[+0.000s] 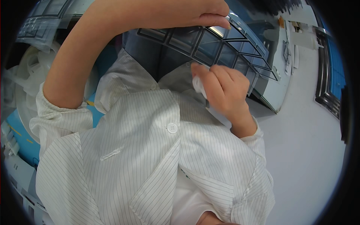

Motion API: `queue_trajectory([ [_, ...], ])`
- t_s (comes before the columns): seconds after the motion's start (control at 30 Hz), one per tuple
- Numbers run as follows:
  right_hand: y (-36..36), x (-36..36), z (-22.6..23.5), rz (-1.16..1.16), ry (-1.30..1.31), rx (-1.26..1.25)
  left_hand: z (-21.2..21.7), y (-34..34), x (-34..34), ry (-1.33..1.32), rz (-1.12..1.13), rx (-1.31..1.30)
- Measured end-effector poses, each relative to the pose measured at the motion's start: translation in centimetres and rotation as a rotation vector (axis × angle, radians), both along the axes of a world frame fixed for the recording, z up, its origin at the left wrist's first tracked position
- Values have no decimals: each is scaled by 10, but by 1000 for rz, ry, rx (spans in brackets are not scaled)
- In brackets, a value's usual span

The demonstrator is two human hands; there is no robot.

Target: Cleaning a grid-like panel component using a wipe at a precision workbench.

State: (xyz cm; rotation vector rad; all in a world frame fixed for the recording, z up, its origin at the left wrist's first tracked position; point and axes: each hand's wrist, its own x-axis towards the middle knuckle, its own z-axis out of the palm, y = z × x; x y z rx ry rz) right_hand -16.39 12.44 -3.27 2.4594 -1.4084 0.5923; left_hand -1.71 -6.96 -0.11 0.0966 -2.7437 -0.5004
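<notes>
1. The work centres on a clear plastic grid tray (pixel 210 47) with dark-edged cells, at the upper centre of the frame and slanting down toward the upper right, in front of the wearer's lap.
2. The left hand (pixel 210 14) reaches across the top of the frame, its thumb by the tray's upper edge. The other fingers are mostly hidden, so I cannot tell whether they clamp the rim or merely rest there.
3. The right hand (pixel 225 85), right of centre, has its fingers curled together around a white wad (pixel 198 85), perhaps cloth or tissue. The hand is a little blurred, and whether the wad touches the tray cannot be told.
4. The step in hand looks like working over the tray's near side, possibly wiping, with the left hand steadying.
5. The next move would seem to call for a steady tray and light pressure from the right hand, so the thin dividers do not flex.
6. A similar clear grid piece (pixel 45 14) lies at the upper left.
</notes>
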Motion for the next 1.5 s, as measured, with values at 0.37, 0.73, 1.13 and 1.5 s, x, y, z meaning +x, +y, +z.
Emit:
queue_trajectory([
  [0.37, 6, -6, 13, 132, -388, 228, 9, 2, 2, -18, 13, 11],
  [0.73, 16, -4, 1, 188, -376, 376, 4, 0, 1, 79, -39, -7],
  [1.13, 21, -2, 3, 18, -405, 332, 14, 1, 0, -39, 2, 24],
  [1.5, -3, 26, -5, -17, -390, 471, 9, -1, 1, 29, -44, -17],
])
